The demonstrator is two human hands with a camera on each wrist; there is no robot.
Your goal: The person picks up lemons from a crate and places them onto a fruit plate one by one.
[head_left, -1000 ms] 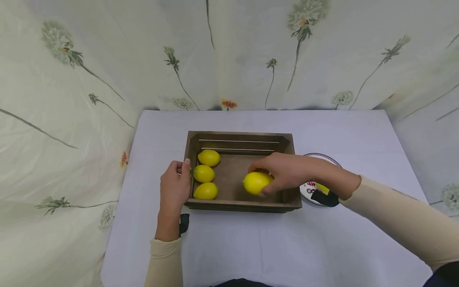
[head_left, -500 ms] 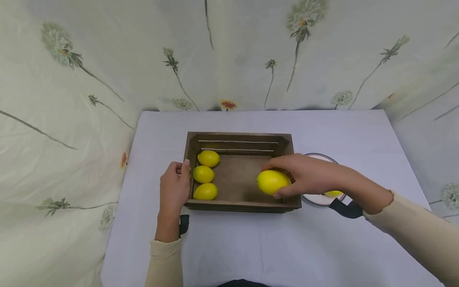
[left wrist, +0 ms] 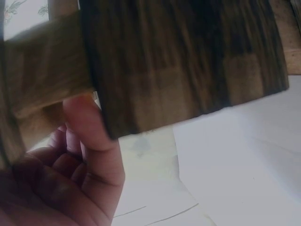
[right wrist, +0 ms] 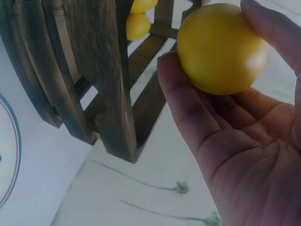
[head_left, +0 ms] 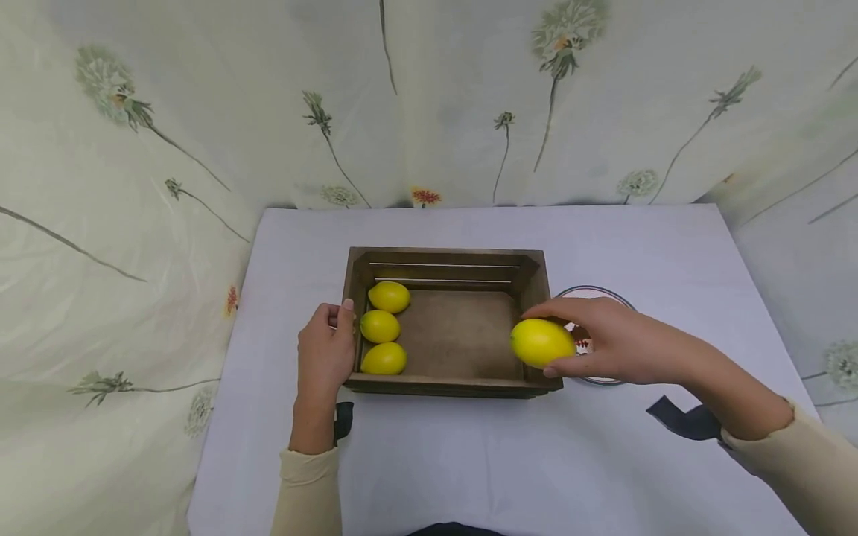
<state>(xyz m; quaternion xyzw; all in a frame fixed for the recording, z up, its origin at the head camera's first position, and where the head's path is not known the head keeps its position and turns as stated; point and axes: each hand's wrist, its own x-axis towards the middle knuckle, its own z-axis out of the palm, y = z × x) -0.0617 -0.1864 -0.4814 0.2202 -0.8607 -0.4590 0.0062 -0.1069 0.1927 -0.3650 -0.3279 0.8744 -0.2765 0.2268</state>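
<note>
Above the right wall of a brown, slatted wooden crate (head_left: 445,383), a yellow oval lemon (head_left: 543,343) is pinched between thumb and fingers of a person's right hand (head_left: 620,342), having shifted rightward from over the crate's floor. It appears to be leaving the crate on the side of a round white plate (right wrist: 6,141); 3 yellow oval lemons (head_left: 380,326) lie inside, near the left hand (head_left: 326,348), which grips the crate's left end.
</note>
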